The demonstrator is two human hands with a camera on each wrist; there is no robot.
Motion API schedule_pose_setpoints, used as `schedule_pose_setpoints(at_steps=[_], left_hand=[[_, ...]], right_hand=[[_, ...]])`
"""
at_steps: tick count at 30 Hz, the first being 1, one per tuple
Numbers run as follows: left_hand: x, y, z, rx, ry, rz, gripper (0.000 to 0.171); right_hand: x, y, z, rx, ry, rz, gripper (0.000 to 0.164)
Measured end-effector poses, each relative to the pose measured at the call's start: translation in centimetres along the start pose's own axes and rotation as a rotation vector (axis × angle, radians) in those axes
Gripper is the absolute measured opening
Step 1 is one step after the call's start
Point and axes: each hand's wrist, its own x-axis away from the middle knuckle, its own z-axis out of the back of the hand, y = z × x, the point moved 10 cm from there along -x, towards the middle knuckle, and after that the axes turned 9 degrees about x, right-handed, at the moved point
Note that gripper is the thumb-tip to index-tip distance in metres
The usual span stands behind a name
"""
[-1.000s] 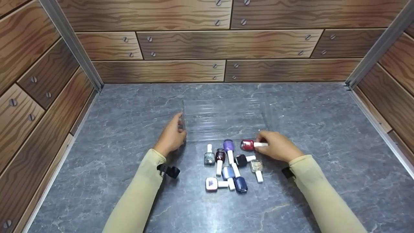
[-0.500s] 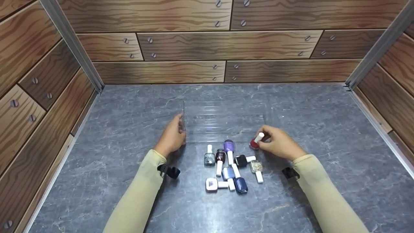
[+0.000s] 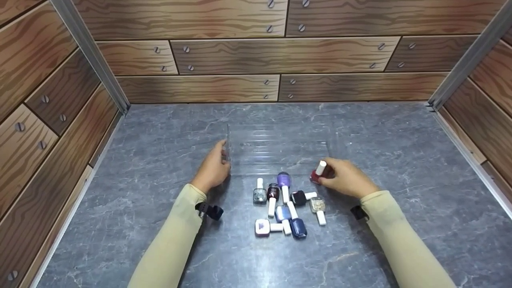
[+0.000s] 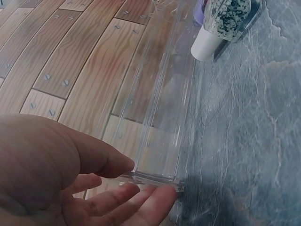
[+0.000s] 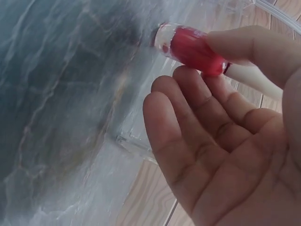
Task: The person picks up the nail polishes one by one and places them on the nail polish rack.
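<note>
Bottle of red polish (image 3: 315, 176), white cap (image 3: 321, 167) uppermost, is leaning just beside the near edge of a clear tray (image 3: 280, 150), toward its right end; thumb and fingers of the right hand (image 3: 347, 178) are pinching it. The left hand (image 3: 212, 169) is touching the tray's left end, thumb and fingers standing apart. Eight other bottles (image 3: 273, 191) are lying on the grey marbled surface (image 3: 240, 264).

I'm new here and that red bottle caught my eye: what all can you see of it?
The red bottle looks like nail polish: a glass-looking body, red inside but clear near its base, with a long white cap on. The right hand holds it between thumb and fingers, cap upward, leaning right in the head view, by the clear container's near right corner. Whether its base touches the table is unclear.
</note>
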Motion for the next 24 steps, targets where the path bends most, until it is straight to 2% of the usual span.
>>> schedule_pose_setpoints(at_steps=[5,11,24], left_hand=[[0.0,0.0,0.0,-0.021,-0.009,0.011,0.072],[0.1,-0.1,0.0,-0.025,-0.012,0.014,0.072],[0.2,-0.2,0.0,0.024,-0.024,0.028,0.074]], right_hand=[[-0.1,-0.1,0.2,0.025,0.008,0.010,0.013],[0.0,-0.5,0.8,0.042,0.075,0.035,0.015],[0.0,-0.6,2.8,-0.125,0.212,0.040,0.015]])
